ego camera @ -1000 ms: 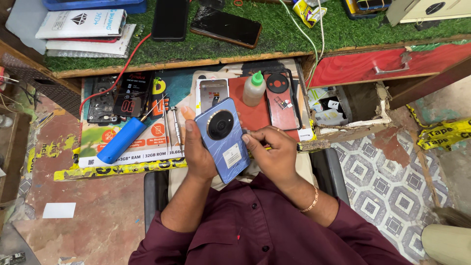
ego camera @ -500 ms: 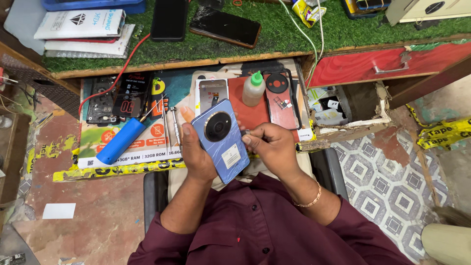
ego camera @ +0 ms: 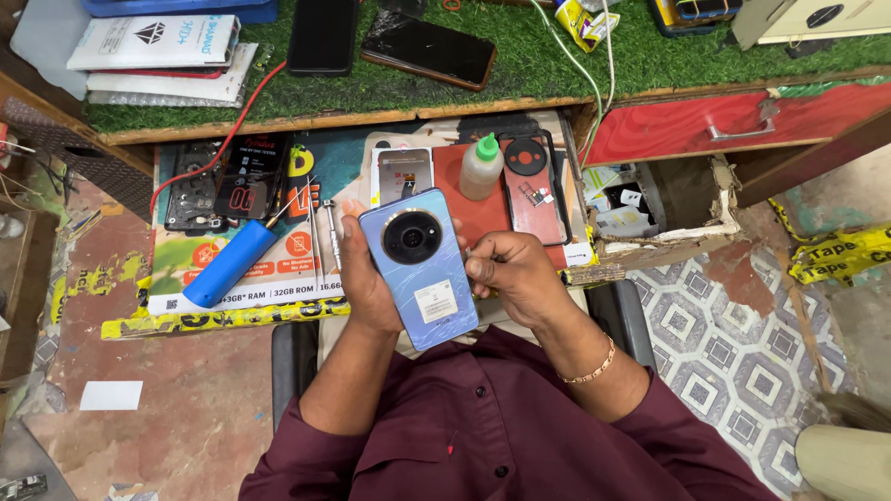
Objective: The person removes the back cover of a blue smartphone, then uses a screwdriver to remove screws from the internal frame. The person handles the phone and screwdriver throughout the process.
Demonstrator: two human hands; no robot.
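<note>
Head view: left hand (ego camera: 364,278) grips a blue smartphone (ego camera: 419,266), back up with round camera ring, above the lap near the pull-out tray's (ego camera: 306,153) front edge. Right hand (ego camera: 512,271) is closed, fingertips pinched at the phone's right edge.

White rectangular sticker label (ego camera: 435,301) on the back of the blue phone, lower half, tilted with it. White flat box with a dark emblem (ego camera: 153,42) at top left on the green turf shelf, stacked on a pale sleeve. Two dark-screened phones on the turf: one black, upright (ego camera: 322,35); one cracked, angled (ego camera: 428,49). Printed poster sheet, teal and orange with yellow strip (ego camera: 232,292), under the blue tool. Yellow tape with black lettering (ego camera: 840,252) at right. Small white card (ego camera: 110,395) on the floor, lower left.
</note>
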